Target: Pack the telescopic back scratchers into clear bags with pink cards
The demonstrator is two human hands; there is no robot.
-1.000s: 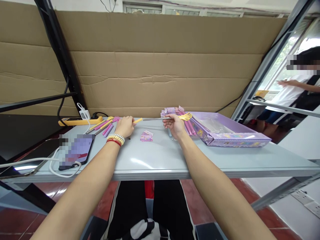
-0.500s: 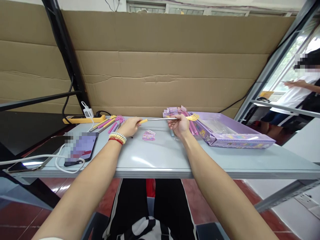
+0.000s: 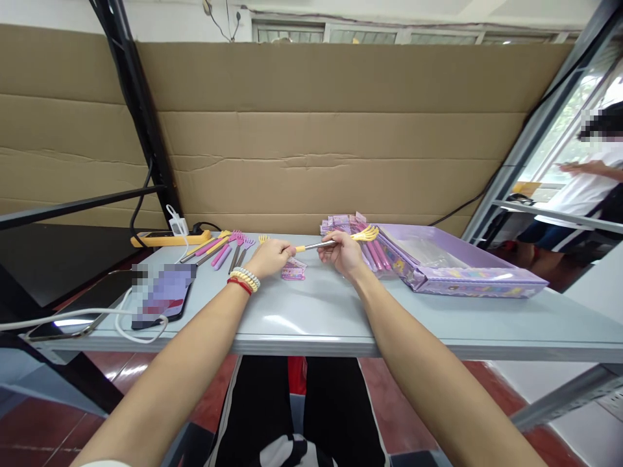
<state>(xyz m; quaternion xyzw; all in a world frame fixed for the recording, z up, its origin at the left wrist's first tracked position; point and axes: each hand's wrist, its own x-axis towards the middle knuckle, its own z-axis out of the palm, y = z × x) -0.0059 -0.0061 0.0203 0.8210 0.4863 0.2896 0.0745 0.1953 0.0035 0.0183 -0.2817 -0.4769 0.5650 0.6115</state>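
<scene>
My two hands hold a telescopic back scratcher point(image 3: 316, 246) with a yellow handle end, a metal rod and a yellow claw head. My left hand point(image 3: 272, 257) is closed around the handle end. The fingers of my right hand point(image 3: 344, 254) pinch the rod close to the claw head, which points right. Below it, near my left hand, small pink-purple cards point(image 3: 294, 269) lie on the table. Several pink, purple and yellow back scratchers point(image 3: 221, 246) lie left of my left hand. Behind my right hand is a pile of pink and purple packaged pieces point(image 3: 376, 253).
A purple box point(image 3: 472, 285) with clear plastic inside stands at the right of the table point(image 3: 316, 324). At left lie a phone point(image 3: 165, 295), a white cable point(image 3: 119, 318) and a yellow power strip point(image 3: 150, 240). Cardboard point(image 3: 316, 130) walls the back. A person point(image 3: 591, 175) stands far right.
The back scratcher's rod has become shorter as my left hand moved right, closer to my right hand. The view has shifted slightly; more scratchers now show behind my left hand.
</scene>
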